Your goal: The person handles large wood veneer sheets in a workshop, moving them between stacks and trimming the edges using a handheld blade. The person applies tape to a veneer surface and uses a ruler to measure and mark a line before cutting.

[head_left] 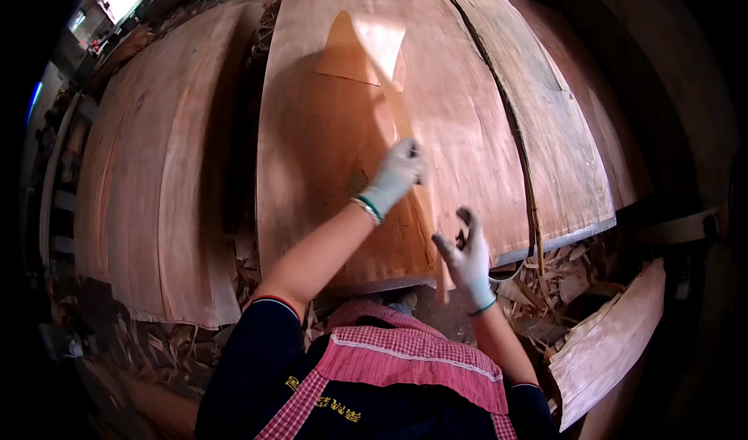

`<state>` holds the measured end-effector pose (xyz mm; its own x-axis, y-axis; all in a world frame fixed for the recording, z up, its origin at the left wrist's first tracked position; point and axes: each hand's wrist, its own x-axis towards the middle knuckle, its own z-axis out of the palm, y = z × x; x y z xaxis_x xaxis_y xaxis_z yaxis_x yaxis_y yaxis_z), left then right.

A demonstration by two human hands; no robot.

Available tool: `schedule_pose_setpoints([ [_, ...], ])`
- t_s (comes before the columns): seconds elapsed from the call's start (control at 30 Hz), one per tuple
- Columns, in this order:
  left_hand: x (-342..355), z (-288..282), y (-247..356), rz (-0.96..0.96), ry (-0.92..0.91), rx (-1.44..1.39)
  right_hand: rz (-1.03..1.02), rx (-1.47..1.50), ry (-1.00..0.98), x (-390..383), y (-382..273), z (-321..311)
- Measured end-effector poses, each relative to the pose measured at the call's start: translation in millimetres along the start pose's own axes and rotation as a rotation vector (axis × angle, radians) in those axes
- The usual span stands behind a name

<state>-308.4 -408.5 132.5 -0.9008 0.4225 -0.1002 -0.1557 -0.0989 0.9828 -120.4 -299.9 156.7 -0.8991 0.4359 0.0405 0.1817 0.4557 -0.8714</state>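
My left hand [394,174], in a pale glove with a green cuff, grips a long, narrow strip of wood veneer [399,109] near its middle. The strip stands tilted on edge above a broad sheet of veneer [312,175]; its far end widens and curls, and its lower end points toward my body. My right hand [470,265], in a whitish glove with dark fingertips, is beside that lower end with its fingers spread and nothing in them. Beyond the left hand, a small pale veneer piece [383,44] lies partly behind the strip.
Another pile of veneer [148,175] stands at the left, across a dark gap. Further sheets [538,105] lie at the right past a dark seam. Wood scraps [573,272] litter the floor, and a loose veneer piece [612,346] leans at the lower right.
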Motion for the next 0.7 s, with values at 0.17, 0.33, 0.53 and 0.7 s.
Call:
schedule_pose_setpoints([
  [0.17,-25.7,58.2,50.9,0.151,-0.259,-0.046,-0.117,-0.385,0.085,38.7,-42.9,-38.6],
  [0.33,-8.2,-18.8,68.6,0.926,0.279,0.705,-0.474,-0.768,0.151,7.2,-63.9,-143.4],
  [0.53,82.7,-68.8,112.7,0.96,0.429,1.361,-0.518,-1.025,0.062,-45.8,-103.5,-240.9],
  [0.7,103.6,-46.4,94.1,1.009,0.082,1.462,-0.451,-1.055,0.253,-81.3,-97.7,-295.1],
])
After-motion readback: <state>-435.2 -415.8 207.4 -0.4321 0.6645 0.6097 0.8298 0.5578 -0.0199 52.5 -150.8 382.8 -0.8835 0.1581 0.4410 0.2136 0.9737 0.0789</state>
